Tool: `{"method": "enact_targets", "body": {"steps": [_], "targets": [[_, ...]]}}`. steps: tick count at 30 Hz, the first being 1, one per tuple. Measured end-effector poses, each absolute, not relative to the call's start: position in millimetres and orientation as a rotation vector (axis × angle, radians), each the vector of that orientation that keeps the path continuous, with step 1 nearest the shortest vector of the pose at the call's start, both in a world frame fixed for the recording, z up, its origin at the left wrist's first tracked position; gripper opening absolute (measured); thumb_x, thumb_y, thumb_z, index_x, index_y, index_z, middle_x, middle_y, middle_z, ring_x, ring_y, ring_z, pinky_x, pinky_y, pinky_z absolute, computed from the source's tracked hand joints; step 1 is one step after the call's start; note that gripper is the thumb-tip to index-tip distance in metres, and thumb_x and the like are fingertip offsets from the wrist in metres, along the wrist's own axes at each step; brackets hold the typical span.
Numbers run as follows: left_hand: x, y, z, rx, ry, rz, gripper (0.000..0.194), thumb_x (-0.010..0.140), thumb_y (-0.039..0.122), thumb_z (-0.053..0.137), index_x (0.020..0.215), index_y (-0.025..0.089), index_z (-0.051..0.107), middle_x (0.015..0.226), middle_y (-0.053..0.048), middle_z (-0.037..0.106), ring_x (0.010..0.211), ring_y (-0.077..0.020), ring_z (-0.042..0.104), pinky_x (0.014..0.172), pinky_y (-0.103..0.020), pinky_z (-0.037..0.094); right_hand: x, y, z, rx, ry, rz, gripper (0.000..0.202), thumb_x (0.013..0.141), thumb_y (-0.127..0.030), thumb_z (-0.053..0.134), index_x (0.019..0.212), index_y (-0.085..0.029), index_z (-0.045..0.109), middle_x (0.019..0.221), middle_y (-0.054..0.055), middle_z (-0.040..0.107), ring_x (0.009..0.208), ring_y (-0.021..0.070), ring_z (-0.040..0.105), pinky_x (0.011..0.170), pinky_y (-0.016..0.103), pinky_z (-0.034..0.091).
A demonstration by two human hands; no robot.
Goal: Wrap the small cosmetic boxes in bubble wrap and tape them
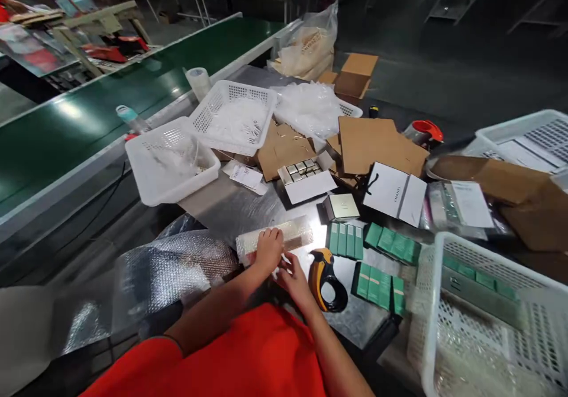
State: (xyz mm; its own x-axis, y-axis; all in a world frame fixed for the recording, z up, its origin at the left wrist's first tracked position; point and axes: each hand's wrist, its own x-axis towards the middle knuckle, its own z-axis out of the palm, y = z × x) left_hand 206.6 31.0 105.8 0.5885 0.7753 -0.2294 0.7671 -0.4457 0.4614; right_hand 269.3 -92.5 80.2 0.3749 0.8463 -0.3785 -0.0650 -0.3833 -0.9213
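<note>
A bubble-wrapped package [295,231] lies on the metal table near its front edge. My left hand [268,249] rests on top of it, its fingers pressed together over the wrap. At the package's near side, my right hand [293,276] has thumb and fingers curled and apart; whether anything thin is between them is too small to tell. Just right of my right hand sits a yellow and black tape dispenser [322,273]. Green boxes [346,240] lie in groups beyond it. A gold-topped box [345,206] stands behind them.
Bubble wrap [177,267] hangs at the left front edge. White baskets [173,189] stand at the back left, and another basket [437,302] at the right. Cardboard [366,142], a white paper bag [393,193] and an open carton of small boxes [310,187] lie behind. A green conveyor [102,101] runs beyond.
</note>
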Motion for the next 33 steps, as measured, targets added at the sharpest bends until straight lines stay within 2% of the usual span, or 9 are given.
{"method": "enact_targets", "body": {"steps": [5,8,13,16,18,20,23,28,33], "targets": [[185.7,-13.2,73.3,2.681,1.127,0.069,0.047,0.092,0.005,0.043,0.134,0.015,0.060,0.133,-0.018,0.062,0.113,-0.0294,0.059,0.102,-0.049,0.044,323.9,-208.6,90.7,-2.145,-0.398,0.588,0.052,0.085,-0.059,0.046,0.114,-0.017,0.055,0.118,0.019,0.065,0.101,0.0297,0.065,0.084,0.043,0.053],[176.2,-14.2,68.8,2.755,1.134,0.095,0.054,0.091,0.003,0.041,0.140,0.020,0.056,0.136,-0.015,0.060,0.120,-0.0296,0.056,0.107,-0.050,0.041,331.6,-226.2,86.9,-2.383,-0.489,0.320,0.053,0.087,-0.061,0.039,0.105,-0.016,0.058,0.105,0.019,0.067,0.096,0.0317,0.065,0.085,0.045,0.051],[164.4,-6.7,72.3,2.796,1.084,0.077,0.057,0.091,0.006,0.044,0.144,0.023,0.051,0.129,-0.014,0.063,0.113,-0.0297,0.059,0.102,-0.051,0.046,307.3,-173.0,73.0,-2.733,-1.002,0.378,0.037,0.091,-0.046,0.040,0.088,-0.018,0.063,0.086,0.019,0.069,0.086,0.0328,0.066,0.081,0.047,0.050],[155.5,-6.2,63.5,2.785,1.042,0.148,0.052,0.092,0.006,0.040,0.141,0.018,0.053,0.123,-0.015,0.066,0.110,-0.0272,0.061,0.101,-0.047,0.048,301.6,-170.1,70.6,-2.711,-1.129,0.431,0.032,0.092,-0.033,0.033,0.079,-0.020,0.060,0.076,0.018,0.068,0.078,0.0312,0.067,0.093,0.050,0.046],[149.7,-6.8,55.4,2.746,1.046,0.201,0.049,0.093,0.005,0.038,0.136,0.016,0.057,0.124,-0.015,0.066,0.111,-0.0259,0.062,0.100,-0.044,0.050,303.2,-192.6,75.4,-2.612,-1.019,0.555,0.038,0.092,-0.040,0.028,0.077,-0.022,0.058,0.070,0.016,0.067,0.074,0.0314,0.067,0.092,0.050,0.048],[145.6,-7.4,49.0,2.685,1.068,0.249,0.047,0.092,0.003,0.037,0.133,0.016,0.059,0.128,-0.015,0.064,0.115,-0.0254,0.061,0.101,-0.043,0.051,303.9,-222.6,88.2,-2.495,-0.782,0.710,0.046,0.090,-0.057,0.028,0.079,-0.024,0.058,0.073,0.014,0.068,0.073,0.0318,0.067,0.078,0.046,0.052],[143.5,-7.4,44.8,2.565,1.101,0.293,0.045,0.092,0.002,0.037,0.128,0.015,0.061,0.134,-0.016,0.061,0.123,-0.0259,0.060,0.107,-0.045,0.049,299.1,-241.3,118.2,-2.257,-0.496,0.866,0.054,0.080,-0.075,0.040,0.084,-0.025,0.061,0.077,0.008,0.071,0.073,0.0285,0.066,0.063,0.037,0.052],[143.2,-6.4,40.9,2.412,1.057,0.356,0.037,0.094,0.006,0.041,0.116,0.020,0.067,0.133,-0.014,0.064,0.126,-0.0274,0.058,0.109,-0.048,0.049,282.3,-146.6,152.8,-2.092,-0.471,0.879,0.061,0.074,-0.080,0.047,0.073,-0.020,0.061,0.066,0.006,0.064,0.062,0.0212,0.057,0.055,0.031,0.046],[142.1,-8.4,31.8,2.501,1.027,0.575,0.032,0.095,0.007,0.039,0.109,0.018,0.067,0.121,-0.011,0.068,0.120,-0.0233,0.060,0.106,-0.045,0.052,269.8,-71.5,144.3,-2.130,-0.532,0.898,0.058,0.070,-0.080,0.045,0.060,-0.024,0.056,0.057,0.007,0.060,0.055,0.0216,0.054,0.053,0.033,0.042]]}}
